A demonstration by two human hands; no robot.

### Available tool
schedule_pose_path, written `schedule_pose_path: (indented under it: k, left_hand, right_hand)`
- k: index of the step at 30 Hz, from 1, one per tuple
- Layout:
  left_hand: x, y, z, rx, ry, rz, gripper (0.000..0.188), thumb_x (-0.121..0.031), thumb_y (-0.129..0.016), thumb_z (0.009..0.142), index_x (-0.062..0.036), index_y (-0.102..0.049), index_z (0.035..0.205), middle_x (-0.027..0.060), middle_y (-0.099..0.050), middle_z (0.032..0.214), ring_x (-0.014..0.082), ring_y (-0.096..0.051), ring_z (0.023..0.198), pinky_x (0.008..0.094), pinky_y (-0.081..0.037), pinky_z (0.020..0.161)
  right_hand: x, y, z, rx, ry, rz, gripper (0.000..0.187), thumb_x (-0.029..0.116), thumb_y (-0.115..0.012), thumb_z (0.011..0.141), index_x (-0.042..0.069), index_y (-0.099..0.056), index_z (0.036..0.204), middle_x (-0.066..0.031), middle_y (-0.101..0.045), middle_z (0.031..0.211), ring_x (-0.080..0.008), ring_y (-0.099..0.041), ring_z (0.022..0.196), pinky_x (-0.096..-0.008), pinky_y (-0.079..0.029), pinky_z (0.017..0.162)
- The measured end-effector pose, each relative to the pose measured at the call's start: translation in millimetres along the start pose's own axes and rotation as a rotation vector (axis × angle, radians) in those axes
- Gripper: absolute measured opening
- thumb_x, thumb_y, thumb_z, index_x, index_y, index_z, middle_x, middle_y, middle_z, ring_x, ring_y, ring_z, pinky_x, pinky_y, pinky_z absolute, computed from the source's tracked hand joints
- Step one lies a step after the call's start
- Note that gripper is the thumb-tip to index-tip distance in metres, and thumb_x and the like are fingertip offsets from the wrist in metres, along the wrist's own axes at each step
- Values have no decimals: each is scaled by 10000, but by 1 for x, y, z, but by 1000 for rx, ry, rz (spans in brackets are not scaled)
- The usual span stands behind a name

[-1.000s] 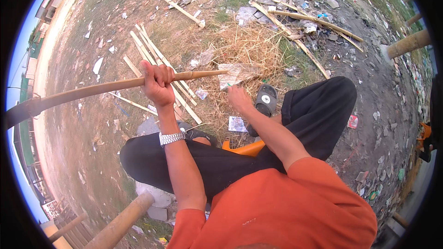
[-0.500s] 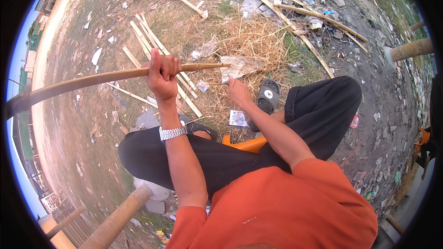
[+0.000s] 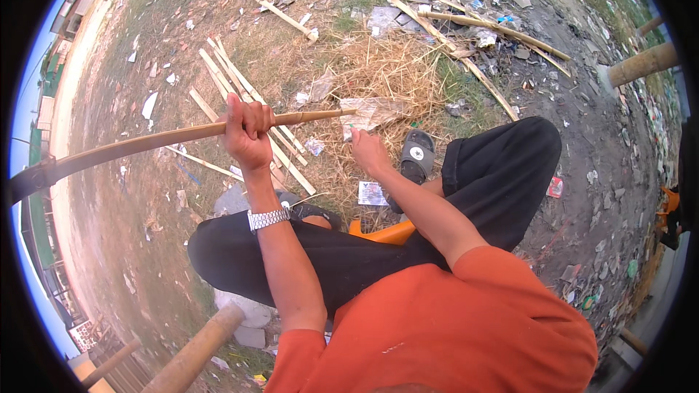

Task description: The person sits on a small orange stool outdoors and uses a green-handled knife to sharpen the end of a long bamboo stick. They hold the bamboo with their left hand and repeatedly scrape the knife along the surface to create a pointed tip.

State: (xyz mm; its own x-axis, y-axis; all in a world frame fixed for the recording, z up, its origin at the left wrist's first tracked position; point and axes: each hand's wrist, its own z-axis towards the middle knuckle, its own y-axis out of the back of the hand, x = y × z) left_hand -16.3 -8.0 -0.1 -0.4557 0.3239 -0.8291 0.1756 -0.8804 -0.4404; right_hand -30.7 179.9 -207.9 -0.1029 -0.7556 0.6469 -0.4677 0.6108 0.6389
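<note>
A long, curved bamboo strip (image 3: 164,137) runs from the left rim to the middle of the picture. My left hand (image 3: 248,131) is wrapped round it in a fist, thumb raised, with a silver watch at the wrist. The strip's narrow tip ends above the straw, just past a flat piece of scrap sheet. My right hand (image 3: 369,151) is curled below that tip, apart from it, its thumb pointing up. Its fingers are closed, and whatever they may hold is hidden from this angle.
Several split bamboo strips (image 3: 291,163) lie on the ground ahead-left. Straw shavings (image 3: 397,65) are heaped in front of me, with bamboo poles (image 3: 502,28) and broken tiles beyond. A thick bamboo post (image 3: 644,65) stands at right, another (image 3: 196,349) at lower left. Below me shows an orange seat (image 3: 386,232).
The view has shifted slightly, so the ground appears a little further left. My left hand still grips the bamboo strip. My right hand stays near its tip, with little visible movement.
</note>
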Motion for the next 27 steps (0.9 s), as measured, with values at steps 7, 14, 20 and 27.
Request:
schedule_pose_path:
  k: [7,14,20,27]
  left_hand:
    - [0,-10,-3,-117,-64,38,539,-485,-406,972,-116,-337,585,-33,-241,511,97,-233,456,261,-212,477]
    - [-2,-19,0,-132,-145,-109,583,-636,-426,896,-56,-475,931,36,-371,763,158,-367,723,317,-360,742]
    - [-5,-23,0,-5,-319,489,290,-343,-551,945,-65,-540,863,42,-435,870,127,-440,792,271,-419,680]
    - [-12,-22,-9,-277,-453,1009,377,-259,-651,893,-52,-550,594,-36,-458,533,49,-375,486,250,-298,464]
  right_hand:
    - [-36,12,8,50,-173,-45,578,465,-330,959,-42,-595,1042,-311,-593,1063,-461,-543,1052,-509,-405,919]
    - [13,50,-6,45,0,163,507,420,-349,962,-38,-566,968,-285,-614,954,-439,-576,924,-493,-422,824]
    - [42,61,-38,23,155,277,493,411,-338,971,-39,-539,969,-279,-608,886,-438,-577,859,-494,-423,791]
    - [67,76,-71,32,153,388,448,388,-325,984,-12,-527,998,-248,-599,825,-402,-579,808,-480,-419,758]
